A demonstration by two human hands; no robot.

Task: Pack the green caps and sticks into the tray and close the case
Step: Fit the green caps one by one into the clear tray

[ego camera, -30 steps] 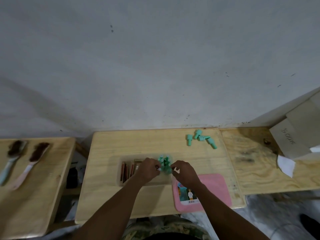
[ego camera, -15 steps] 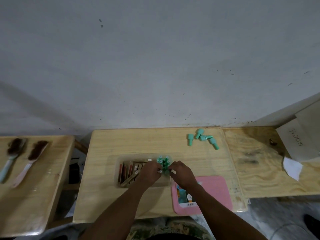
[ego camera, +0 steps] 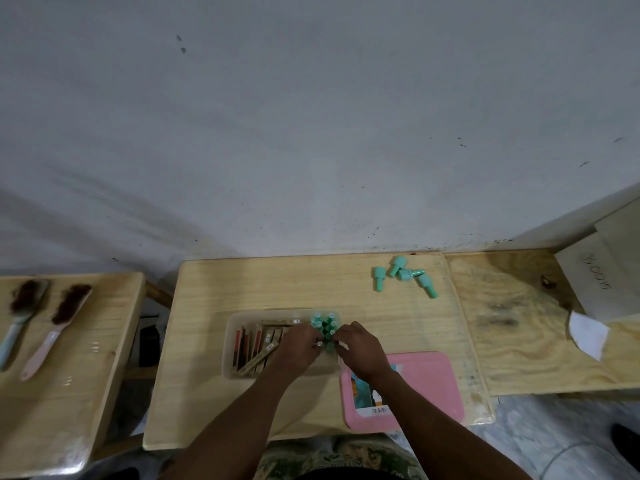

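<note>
Now: both hands on the caps in the tray

Head view. I see the clear tray mid-table, on the wooden table. Sticks lie in its left part, some flat, some tilted. Green caps stand packed in a cluster at its right end. Left hand is over the tray, fingers curled, tips at the near edge of the cluster. Right hand comes in from the right, fingers bent, tips against the same near caps. Grip on a cap: I cannot tell for either hand, the fingertips are too small and partly hidden. Four loose caps lie on their sides at the far right of the table, well apart from the tray. Pink lid lies flat just right of the tray, label up, partly under the right forearm. Two brushes lie on the side table to the left.
</note>
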